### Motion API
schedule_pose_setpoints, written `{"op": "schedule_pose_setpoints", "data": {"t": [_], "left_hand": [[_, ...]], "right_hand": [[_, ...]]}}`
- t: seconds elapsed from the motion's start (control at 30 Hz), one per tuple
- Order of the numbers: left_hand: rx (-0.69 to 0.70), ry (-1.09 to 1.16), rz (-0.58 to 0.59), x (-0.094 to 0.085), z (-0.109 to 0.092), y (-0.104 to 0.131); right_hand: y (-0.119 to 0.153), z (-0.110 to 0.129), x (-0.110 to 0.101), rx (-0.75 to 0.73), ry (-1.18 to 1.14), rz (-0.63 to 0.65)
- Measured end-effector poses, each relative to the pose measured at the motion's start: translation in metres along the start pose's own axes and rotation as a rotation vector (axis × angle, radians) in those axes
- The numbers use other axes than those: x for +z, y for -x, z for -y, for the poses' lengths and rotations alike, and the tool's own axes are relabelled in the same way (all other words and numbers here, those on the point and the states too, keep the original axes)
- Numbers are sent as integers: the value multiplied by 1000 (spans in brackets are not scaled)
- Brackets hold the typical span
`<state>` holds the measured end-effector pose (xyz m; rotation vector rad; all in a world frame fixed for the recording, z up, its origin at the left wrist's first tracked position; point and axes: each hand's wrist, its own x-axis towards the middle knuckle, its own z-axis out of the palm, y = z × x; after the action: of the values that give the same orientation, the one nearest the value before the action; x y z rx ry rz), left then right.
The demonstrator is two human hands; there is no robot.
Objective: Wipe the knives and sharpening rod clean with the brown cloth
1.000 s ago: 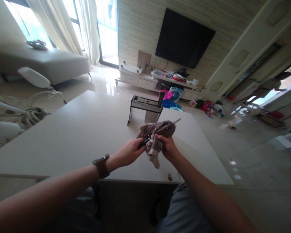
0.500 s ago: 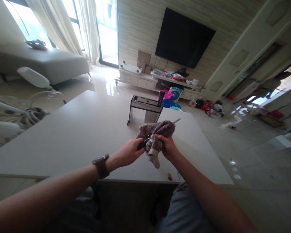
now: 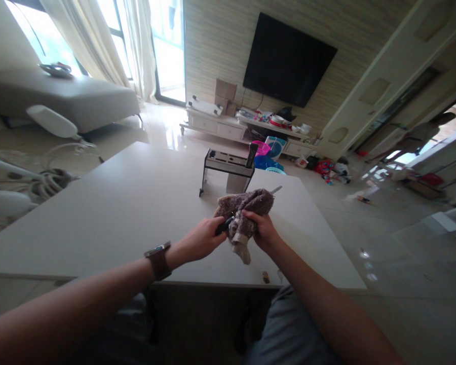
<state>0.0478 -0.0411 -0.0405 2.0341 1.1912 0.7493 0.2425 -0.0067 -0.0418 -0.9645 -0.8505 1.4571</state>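
My left hand (image 3: 202, 238) is closed round the black handle of a knife (image 3: 224, 225). A brownish-grey fluffy cloth (image 3: 261, 201) is wrapped about the blade, and only the pale tip sticks out at the upper right. The cloth is bunched in my right hand (image 3: 266, 232), its thumb pressed on top and the other fingers mostly hidden. One end of the cloth hangs down between my hands. Just beyond them a knife block (image 3: 228, 161) with a slotted top stands on the white table (image 3: 137, 203), with one black handle (image 3: 252, 154) rising from its right end.
Near the table's front edge lies a small yellow-and-dark object (image 3: 265, 277). White chairs (image 3: 53, 119) are at the left. A cluttered low cabinet (image 3: 228, 131) stands under the television (image 3: 289, 60). Another person (image 3: 421, 136) is far off at the right.
Hardly anything differs. Both hands, the knife and the cloth stay in almost the same place, and the knife block has not moved. The distant person has shifted slightly.
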Motion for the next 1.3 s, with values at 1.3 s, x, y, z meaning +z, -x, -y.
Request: {"op": "schedule_pose_setpoints", "data": {"t": [1.3], "left_hand": [[-2, -13, 6, -1, -1, 0]], "right_hand": [[0, 1, 1, 33, 14, -4]]}}
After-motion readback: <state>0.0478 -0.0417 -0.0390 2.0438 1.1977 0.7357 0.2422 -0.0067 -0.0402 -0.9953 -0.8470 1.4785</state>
